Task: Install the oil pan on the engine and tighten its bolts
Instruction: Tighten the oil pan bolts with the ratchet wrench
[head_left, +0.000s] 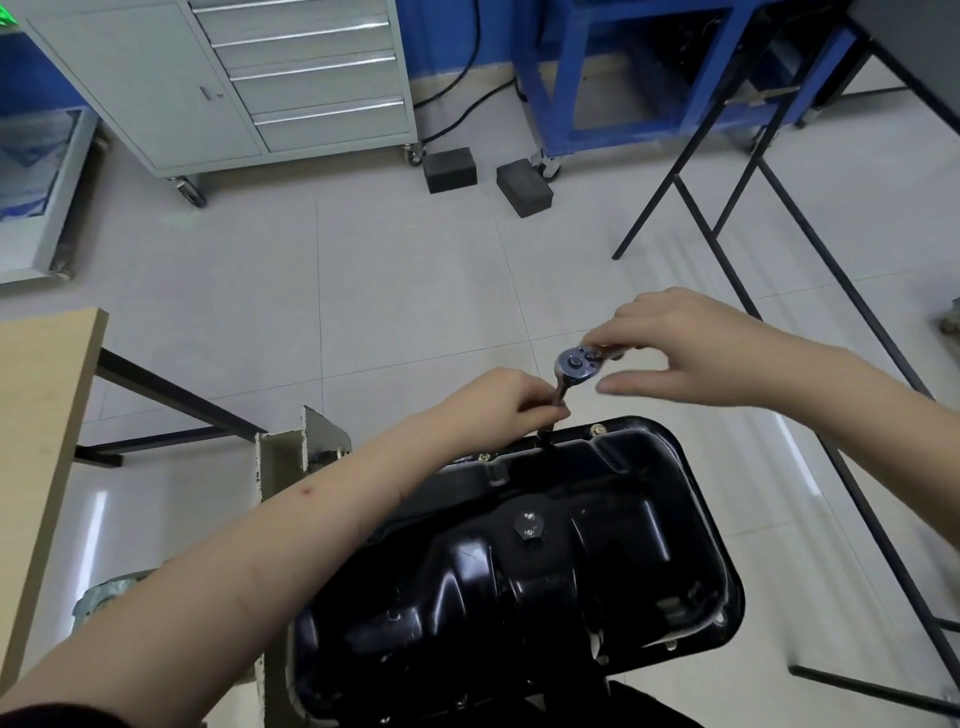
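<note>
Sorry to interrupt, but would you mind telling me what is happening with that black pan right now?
A person is bolting the black oil pan onto the engine. The left hand grips the extension bar that stands on a bolt at the pan's far flange, while the right hand pinches the ratchet on top. Other bolts already sit in the flange.

oil pan (519, 566): glossy black, stamped, ribbed, sump side up, drain plug (528, 529) near centre. brass-coloured bolts (598, 429) seated along far flange. ratchet (577, 362) with extension stood upright on a far-edge bolt, head uppermost.
</note>
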